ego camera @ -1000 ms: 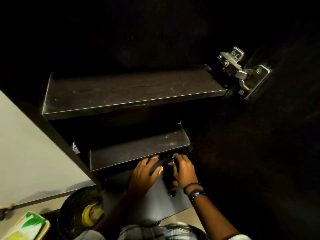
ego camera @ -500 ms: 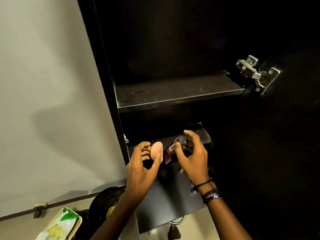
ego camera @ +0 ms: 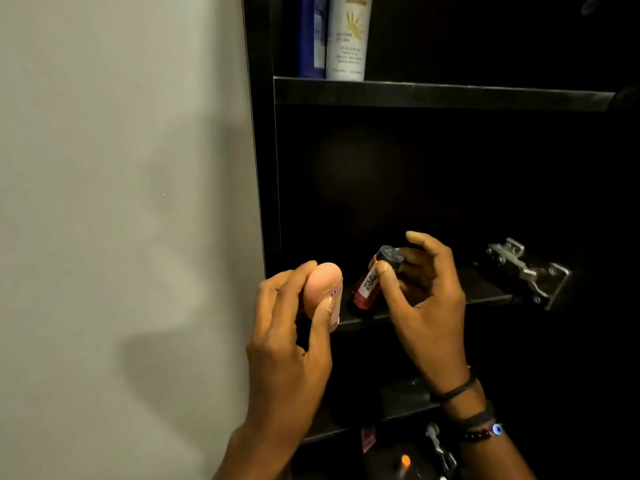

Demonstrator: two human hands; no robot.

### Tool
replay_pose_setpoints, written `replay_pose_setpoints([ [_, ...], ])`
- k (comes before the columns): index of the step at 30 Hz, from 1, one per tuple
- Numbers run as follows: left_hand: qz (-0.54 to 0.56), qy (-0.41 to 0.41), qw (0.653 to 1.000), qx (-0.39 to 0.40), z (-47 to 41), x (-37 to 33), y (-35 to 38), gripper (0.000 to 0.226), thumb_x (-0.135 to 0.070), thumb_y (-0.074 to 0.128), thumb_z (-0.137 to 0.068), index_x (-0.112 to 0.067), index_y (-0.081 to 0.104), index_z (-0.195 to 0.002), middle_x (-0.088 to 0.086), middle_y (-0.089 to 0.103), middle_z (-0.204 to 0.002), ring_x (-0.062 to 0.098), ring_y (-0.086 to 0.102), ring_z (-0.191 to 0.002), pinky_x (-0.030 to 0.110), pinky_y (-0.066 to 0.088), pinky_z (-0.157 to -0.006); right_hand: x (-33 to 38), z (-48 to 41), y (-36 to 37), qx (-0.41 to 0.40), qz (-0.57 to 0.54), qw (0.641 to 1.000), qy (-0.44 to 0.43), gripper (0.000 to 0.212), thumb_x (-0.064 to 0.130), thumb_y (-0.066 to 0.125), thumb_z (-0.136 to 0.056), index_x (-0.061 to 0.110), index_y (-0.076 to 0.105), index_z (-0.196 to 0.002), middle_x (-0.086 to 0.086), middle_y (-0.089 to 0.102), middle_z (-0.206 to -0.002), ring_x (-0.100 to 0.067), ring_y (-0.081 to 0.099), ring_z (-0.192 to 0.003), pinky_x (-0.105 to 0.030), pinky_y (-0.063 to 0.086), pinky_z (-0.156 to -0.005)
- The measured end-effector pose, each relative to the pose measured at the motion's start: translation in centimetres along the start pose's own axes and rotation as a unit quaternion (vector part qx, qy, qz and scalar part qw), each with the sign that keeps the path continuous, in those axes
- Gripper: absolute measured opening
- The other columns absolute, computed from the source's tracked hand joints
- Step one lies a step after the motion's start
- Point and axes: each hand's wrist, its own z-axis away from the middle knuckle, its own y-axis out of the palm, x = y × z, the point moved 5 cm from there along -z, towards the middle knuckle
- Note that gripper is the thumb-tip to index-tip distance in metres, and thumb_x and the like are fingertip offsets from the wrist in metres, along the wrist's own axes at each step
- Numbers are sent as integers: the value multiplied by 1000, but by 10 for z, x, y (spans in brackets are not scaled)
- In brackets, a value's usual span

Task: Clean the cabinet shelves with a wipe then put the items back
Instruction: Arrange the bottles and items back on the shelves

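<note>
The left hand [ego camera: 287, 341] pinches a small peach-pink egg-shaped item in a clear wrapper [ego camera: 322, 291], thumb on its near side and fingers curled over the far side, so it sits clamped at the fingertips rather than in the palm; that light grip probably suits setting it down gently; the right hand [ego camera: 427, 306] holds a small red bottle with a white label and a dark round cap [ego camera: 372, 280], thumb pressed on the label and the fingers behind the cap, the index finger lifted free above; the bottle leans cap-up toward the fingers, its base just over the front edge of the dark middle shelf [ego camera: 485, 294], though I cannot tell whether it touches; both items hover side by side, close but apart, in front of that shelf, which looks like the place they are being returned to; above the fingers, on the upper shelf [ego camera: 450, 93], a dark blue bottle [ego camera: 311, 36] and a white tube with a yellow sun mark [ego camera: 348, 39] already stand upright; a metal door hinge [ego camera: 526, 271] sits beyond the right fingers.
</note>
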Motion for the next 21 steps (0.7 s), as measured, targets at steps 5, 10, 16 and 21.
replay_pose_setpoints([
  [5,-85,5,996,-19,-19,-8,21,47,-7,62,-87,-16,48,-131,-6,44,-119,-4,42,-103,11,48,-83,-13,-18,17,55,-9,998,8,44,16,68,-85,21,49,-125,16,59,-110,3,60,-100,-7,49,-74],
  [10,-145,-35,989,-6,-29,-3,45,53,2,59,-86,-16,45,-134,-1,46,-121,18,57,-100,30,55,-77,-32,-22,30,103,-22,994,27,45,17,69,-85,21,49,-125,12,61,-106,1,63,-95,-10,52,-72],
  [16,-164,-81,983,-14,-26,13,50,71,3,62,-83,-18,31,-143,4,45,-130,25,58,-104,36,57,-76,-51,-17,39,159,-18,985,62,49,14,72,-82,23,50,-125,5,63,-102,-2,66,-88,-14,55,-70],
  [21,-176,-115,978,0,-18,20,55,81,6,59,-82,-21,20,-147,2,38,-136,24,56,-110,32,52,-82,-56,-20,45,181,6,981,64,44,12,73,-81,23,55,-120,7,65,-98,2,65,-87,-11,53,-68],
])
